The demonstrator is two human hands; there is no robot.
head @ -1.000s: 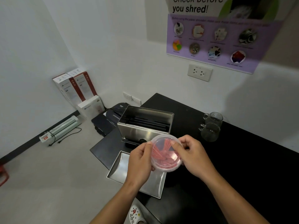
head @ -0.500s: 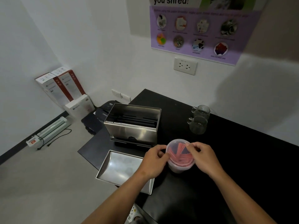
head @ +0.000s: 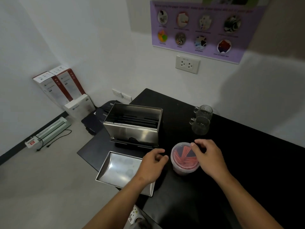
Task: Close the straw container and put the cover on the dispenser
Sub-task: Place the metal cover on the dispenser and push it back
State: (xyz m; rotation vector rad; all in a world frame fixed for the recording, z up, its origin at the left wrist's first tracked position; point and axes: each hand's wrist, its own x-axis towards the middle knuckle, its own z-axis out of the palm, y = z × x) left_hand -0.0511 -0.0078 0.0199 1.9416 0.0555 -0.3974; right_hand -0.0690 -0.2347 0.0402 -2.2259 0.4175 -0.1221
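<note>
A round clear straw container (head: pixel 182 160) with red straws inside stands on the black table (head: pixel 247 171), its clear lid on top. My right hand (head: pixel 208 157) rests on the container's right rim, fingertips touching the lid. My left hand (head: pixel 152 164) hovers just left of the container, fingers loosely curled, holding nothing. Behind them stands the steel dispenser (head: pixel 134 125), open on top with black straws inside. Its steel cover (head: pixel 122 171) lies upside down at the table's front left corner, partly under my left wrist.
Two glass mugs (head: pixel 200 121) stand at the back, right of the dispenser. A black shredder (head: pixel 99 118) sits on the floor left of the table, with boxes (head: pixel 62 86) and a laminator (head: pixel 49 131) along the wall. The table edge runs close to the cover.
The container came down from my hands onto the table and moved right. My left hand has let go and drawn back to the left; my right hand stays on the lid.
</note>
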